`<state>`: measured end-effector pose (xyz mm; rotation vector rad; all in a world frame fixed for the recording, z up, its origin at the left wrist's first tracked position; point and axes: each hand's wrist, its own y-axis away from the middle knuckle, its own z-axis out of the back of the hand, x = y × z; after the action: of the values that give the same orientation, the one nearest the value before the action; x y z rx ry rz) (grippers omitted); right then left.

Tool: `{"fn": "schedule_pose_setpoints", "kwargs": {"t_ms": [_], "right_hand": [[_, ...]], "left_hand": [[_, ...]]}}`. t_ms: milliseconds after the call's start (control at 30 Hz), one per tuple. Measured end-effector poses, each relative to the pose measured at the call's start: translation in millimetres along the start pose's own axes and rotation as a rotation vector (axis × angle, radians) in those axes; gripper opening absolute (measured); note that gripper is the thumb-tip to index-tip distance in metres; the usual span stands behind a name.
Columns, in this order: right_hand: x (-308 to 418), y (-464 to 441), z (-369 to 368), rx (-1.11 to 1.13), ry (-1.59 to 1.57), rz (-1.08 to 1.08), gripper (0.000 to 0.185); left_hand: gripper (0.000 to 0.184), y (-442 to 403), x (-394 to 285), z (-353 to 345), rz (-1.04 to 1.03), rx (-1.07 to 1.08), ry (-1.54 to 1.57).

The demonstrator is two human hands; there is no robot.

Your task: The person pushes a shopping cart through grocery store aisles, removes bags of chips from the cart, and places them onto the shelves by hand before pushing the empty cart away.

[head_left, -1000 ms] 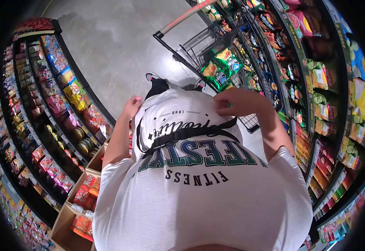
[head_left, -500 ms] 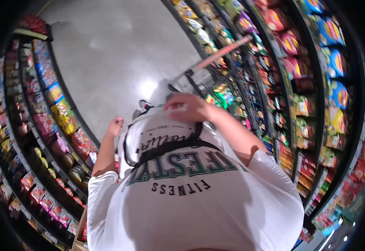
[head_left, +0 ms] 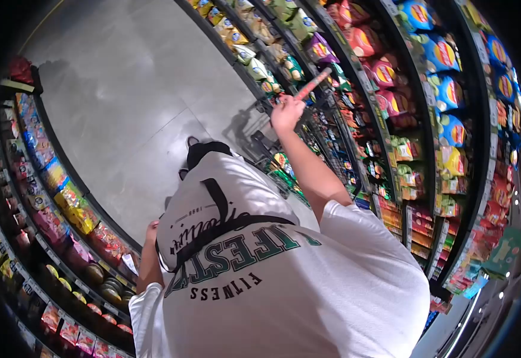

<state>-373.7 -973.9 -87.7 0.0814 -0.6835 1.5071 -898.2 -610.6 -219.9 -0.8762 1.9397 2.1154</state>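
My right hand (head_left: pixel 288 112) is closed around the near end of the red-orange handle (head_left: pixel 314 85) of a shopping cart. The cart's dark wire basket (head_left: pixel 326 140) stands at my right side, with some green packaging (head_left: pixel 287 164) showing low in or behind it. Beside my body hangs my left hand (head_left: pixel 153 230), partly hidden by my white T-shirt (head_left: pixel 290 286); its fingers cannot be made out. A black strap (head_left: pixel 230 227) crosses the front of the shirt.
Shelves of chip bags (head_left: pixel 445 89) rise close along the right, just past the cart. Snack shelves (head_left: pixel 75 206) line the left. A grey floor (head_left: pixel 129 83) runs ahead between them. Part of my shoe (head_left: pixel 193 141) shows below the shirt.
My right hand has moved from in front of my chest out to the cart handle and closed on it. My left hand has dropped closer to my side. The view has turned.
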Motion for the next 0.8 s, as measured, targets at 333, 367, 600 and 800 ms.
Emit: {"fn": "schedule_pose_setpoints", "kwargs": {"t_ms": [333,367,600,800], "right_hand": [[20,-20,19,0.337,0.153,0.081,0.015],[21,-26,19,0.471,0.163,0.081,0.014],[23,-52,31,0.807,0.182,0.160,0.026],[33,-57,24,0.918,0.211,0.216,0.027]], "left_hand": [[0.015,-112,-60,19,-0.198,0.348,0.111],[0.016,-129,-73,34,-0.256,0.413,0.214],[0.021,-148,-283,107,-0.215,-0.289,0.077],[0.023,-65,-437,112,-0.435,-0.353,0.695]]}}
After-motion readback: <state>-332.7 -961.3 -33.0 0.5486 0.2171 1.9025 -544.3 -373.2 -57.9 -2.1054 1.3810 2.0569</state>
